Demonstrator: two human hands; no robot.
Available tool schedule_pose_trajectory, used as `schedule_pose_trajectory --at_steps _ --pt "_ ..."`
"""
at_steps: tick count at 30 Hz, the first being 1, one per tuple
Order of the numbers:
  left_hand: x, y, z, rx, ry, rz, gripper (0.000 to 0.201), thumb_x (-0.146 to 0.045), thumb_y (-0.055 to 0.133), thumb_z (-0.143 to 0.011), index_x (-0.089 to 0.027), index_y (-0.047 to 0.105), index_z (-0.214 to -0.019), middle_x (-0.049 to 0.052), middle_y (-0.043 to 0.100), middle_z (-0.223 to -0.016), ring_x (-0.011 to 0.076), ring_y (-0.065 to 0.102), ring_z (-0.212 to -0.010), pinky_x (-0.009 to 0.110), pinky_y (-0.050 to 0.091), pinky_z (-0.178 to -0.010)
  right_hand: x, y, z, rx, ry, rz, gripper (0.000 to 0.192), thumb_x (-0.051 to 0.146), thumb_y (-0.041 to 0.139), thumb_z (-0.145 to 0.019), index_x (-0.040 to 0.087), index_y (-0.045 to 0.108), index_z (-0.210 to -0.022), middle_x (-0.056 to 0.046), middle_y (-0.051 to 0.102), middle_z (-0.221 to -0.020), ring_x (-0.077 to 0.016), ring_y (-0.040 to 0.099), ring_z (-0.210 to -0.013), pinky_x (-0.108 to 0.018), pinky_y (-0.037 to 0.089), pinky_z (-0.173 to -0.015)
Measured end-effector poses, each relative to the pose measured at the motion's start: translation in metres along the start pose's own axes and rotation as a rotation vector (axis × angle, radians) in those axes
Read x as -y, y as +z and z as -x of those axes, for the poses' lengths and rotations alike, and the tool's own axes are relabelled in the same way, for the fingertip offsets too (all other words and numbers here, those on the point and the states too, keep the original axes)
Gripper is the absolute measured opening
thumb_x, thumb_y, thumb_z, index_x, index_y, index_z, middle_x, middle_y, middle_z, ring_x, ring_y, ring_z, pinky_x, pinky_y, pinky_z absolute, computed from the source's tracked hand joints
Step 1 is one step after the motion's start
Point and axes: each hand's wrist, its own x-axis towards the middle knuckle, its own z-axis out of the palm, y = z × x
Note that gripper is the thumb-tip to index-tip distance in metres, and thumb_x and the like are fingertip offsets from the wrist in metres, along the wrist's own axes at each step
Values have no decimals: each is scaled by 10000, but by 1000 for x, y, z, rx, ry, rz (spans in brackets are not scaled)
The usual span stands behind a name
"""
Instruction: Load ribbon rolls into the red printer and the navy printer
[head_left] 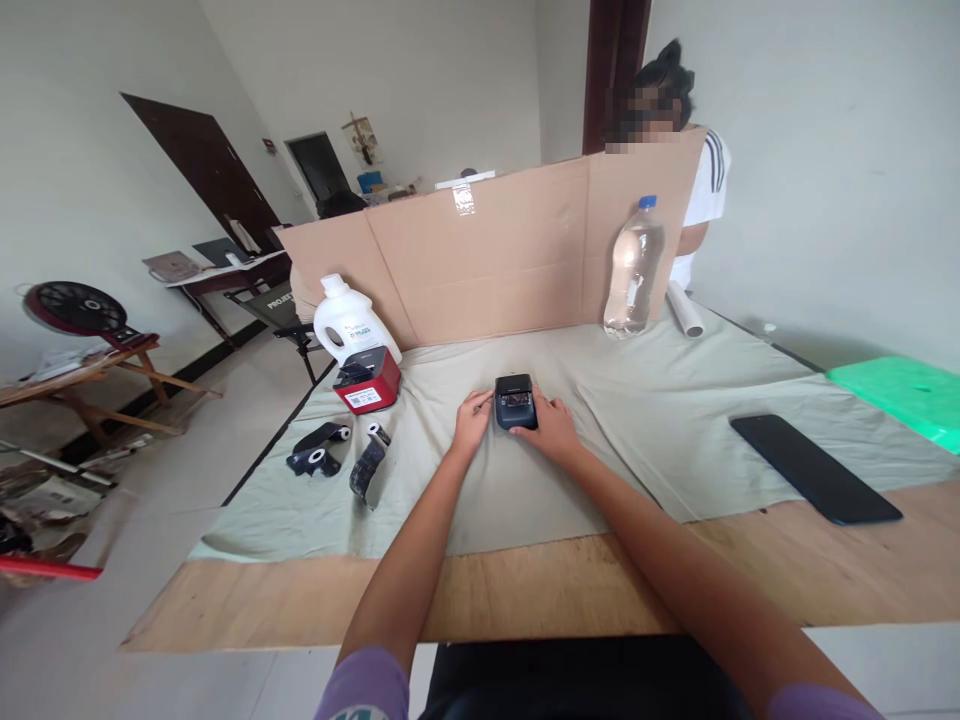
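A small dark portable label printer (517,414) sits on the cloth in front of me, its upper part raised or open and a shiny dark strip showing across its middle. My right hand (556,428) grips its right side, fingers along the edge and thumb at the front corner. At the left side, my left hand (472,420) is closed, with bent fingertips against the printer's edge; whether it also pinches something small is unclear. Left of my hands lie a curled black strip on a white core (367,465) and a black ribbon piece with white-cored rolls (319,450).
A red and black box-shaped device (369,382) stands before a white jug (352,318). Upright cardboard (480,260) closes off the back, with a clear bottle (634,270) and white tube (685,310) nearby. At right are a black phone (814,468) and green plastic item (896,390). Someone sits behind the cardboard.
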Motion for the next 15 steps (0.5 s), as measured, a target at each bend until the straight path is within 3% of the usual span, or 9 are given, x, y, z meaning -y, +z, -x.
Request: schedule_pose_trajectory --at_steps 4,8,11,15 --pt "1 1 -3 -22 27 72 426 -89 501 -880 -209 740 -1212 53 656 -1371 202 551 -1319 379 368 -1191 1 -1 0 1 -2 -3 1011 575 692 -807 93 255 -1581 -193 605 -1395 -387 494 -1228 -410 337 -956" --pt "0 2 -22 -35 -25 139 469 -109 462 -914 -208 676 -1320 37 617 -1426 196 507 -1379 374 344 -1212 1 -1 0 -2 -13 0 1000 574 681 -817 96 251 -1583 -189 569 -1444 -385 497 -1221 -409 344 -954" --pt "-5 5 -42 -6 -53 69 469 -158 425 -952 -190 638 -1368 41 609 -1436 194 518 -1374 351 361 -1197 -1 0 1 0 -10 10 999 586 667 -827 90 245 -1584 -196 573 -1437 -389 494 -1225 -413 343 -957" --pt "-14 5 -55 66 -65 -91 415 -216 450 -959 -210 697 -1291 39 635 -1404 222 529 -1347 379 377 -1181 -1 0 1 2 -11 24 956 577 631 -862 96 235 -1588 -194 540 -1475 -376 491 -1233 -408 345 -954"
